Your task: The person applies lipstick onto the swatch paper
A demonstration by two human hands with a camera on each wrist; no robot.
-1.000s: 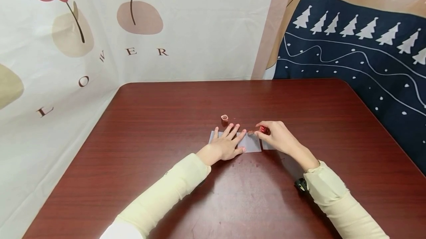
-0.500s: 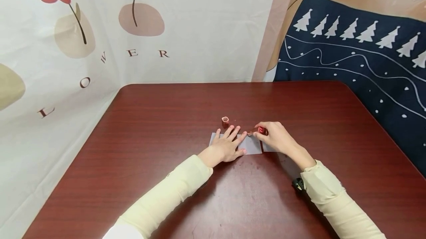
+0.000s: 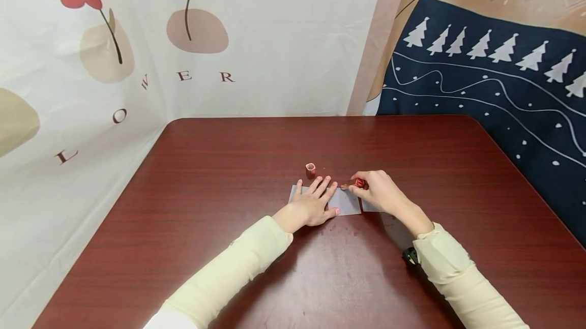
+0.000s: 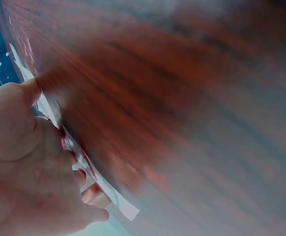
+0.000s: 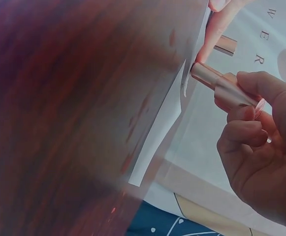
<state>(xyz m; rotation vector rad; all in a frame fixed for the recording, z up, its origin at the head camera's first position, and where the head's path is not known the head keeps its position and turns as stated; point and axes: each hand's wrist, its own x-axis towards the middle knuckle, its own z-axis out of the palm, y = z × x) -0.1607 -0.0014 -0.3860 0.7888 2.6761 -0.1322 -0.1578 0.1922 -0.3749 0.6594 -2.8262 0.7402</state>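
My left hand (image 3: pixel 308 209) rests spread on a pale paper sheet (image 3: pixel 344 203), its fingers straight and reaching to the far edge. In the left wrist view its palm (image 4: pixel 24 162) faces the table with paper under the fingers. My right hand (image 3: pixel 382 194) pinches a rose-gold lipstick (image 5: pixel 234 96) between thumb and fingers. The lipstick has a shiny red base and lies nearly level. Its narrow end points left, right at the paper's far edge and close to the left index fingertip. The matching cap (image 3: pixel 311 171) stands upright just beyond the left fingers.
Another pale sheet (image 3: pixel 372 206) lies right of the first, partly under my right hand, with a narrow gap between. A glossy reddish-brown table (image 3: pixel 220 166) carries everything. Behind it hang a white printed cloth (image 3: pixel 284 64) and a navy cloth with trees (image 3: pixel 458 75).
The head view has tilted slightly, so everything sits a little lower in it. The lipstick's red base has turned a little; both hands stay in about the same place.
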